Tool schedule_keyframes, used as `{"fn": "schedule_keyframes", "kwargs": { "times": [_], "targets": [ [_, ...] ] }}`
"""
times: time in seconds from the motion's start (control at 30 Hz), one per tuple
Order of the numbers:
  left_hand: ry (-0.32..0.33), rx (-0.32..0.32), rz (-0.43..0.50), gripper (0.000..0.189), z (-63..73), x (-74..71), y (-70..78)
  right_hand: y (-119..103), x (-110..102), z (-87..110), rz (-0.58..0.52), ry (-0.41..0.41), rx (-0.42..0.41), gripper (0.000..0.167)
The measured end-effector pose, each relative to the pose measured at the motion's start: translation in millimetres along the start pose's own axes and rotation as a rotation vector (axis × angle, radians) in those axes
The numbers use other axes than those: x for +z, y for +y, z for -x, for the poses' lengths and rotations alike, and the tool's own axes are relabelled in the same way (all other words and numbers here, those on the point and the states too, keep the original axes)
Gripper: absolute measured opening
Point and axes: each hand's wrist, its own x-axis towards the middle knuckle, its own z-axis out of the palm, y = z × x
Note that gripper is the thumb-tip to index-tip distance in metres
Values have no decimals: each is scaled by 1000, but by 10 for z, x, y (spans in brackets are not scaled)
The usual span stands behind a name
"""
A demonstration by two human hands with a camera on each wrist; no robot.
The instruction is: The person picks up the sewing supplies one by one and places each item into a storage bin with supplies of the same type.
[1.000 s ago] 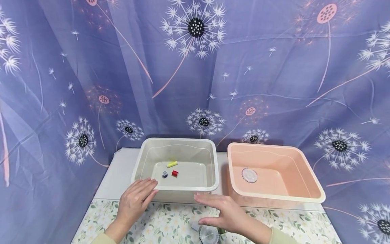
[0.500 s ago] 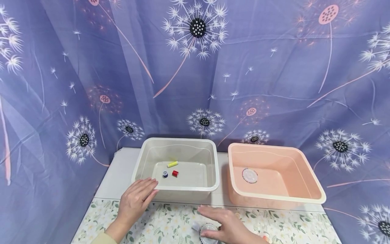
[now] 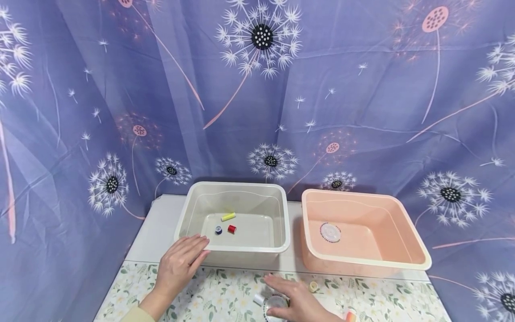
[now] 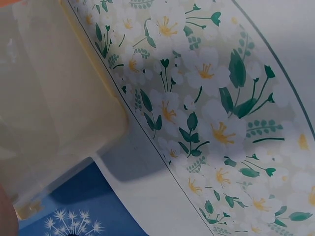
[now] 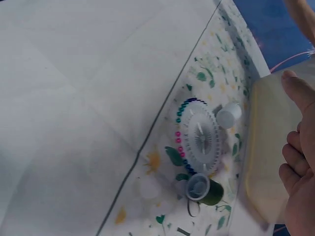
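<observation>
My left hand (image 3: 182,264) rests its straight fingers on the front left rim of the grey tub (image 3: 257,249). Inside that tub lie a yellow thread spool (image 3: 228,217), a red one (image 3: 232,229) and a dark blue one (image 3: 218,230). My right hand (image 3: 295,299) hovers with thumb and fingers apart, partly covering a clear wheel of pearl-headed pins (image 3: 272,302). The right wrist view shows this pin wheel (image 5: 201,135) whole, between a white spool (image 5: 229,115) and a dark green spool (image 5: 212,192). Nothing is seen in either hand.
A peach tub (image 3: 366,260) stands at the right, with another pin wheel (image 3: 330,232) in it. A pale yellow spool (image 3: 313,286) and an orange spool (image 3: 351,315) lie on the floral cloth (image 3: 225,293). A blue dandelion curtain (image 3: 225,147) hangs behind.
My right hand has drawn back from the grey tub's front, toward the near edge and over the pin wheel. The pale yellow and orange spools now show beside it. My left hand stays put.
</observation>
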Motion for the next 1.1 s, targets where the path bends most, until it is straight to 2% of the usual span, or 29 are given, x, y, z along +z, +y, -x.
{"fn": "schedule_keyframes", "kwargs": {
  "times": [0.13, 0.27, 0.6, 0.87, 1.1],
  "targets": [
    [-6, -5, -2, 64, 1, -3, 0, 41, 66, 22, -47, -42, 58, 70],
    [-6, -6, -3, 65, 2, -2, -1, 80, 129, 36, -50, -55, 75, 70],
    [-11, -8, -11, 64, -4, -3, 5, 152, 279, 65, 25, -29, 33, 69],
    [-11, -5, 6, 53, 4, -3, 1, 181, 406, 47, 16, -7, 26, 63],
    [-13, -8, -13, 64, -5, -7, 17, 216, 493, 40, 6, -42, 51, 61]
  ]
}}
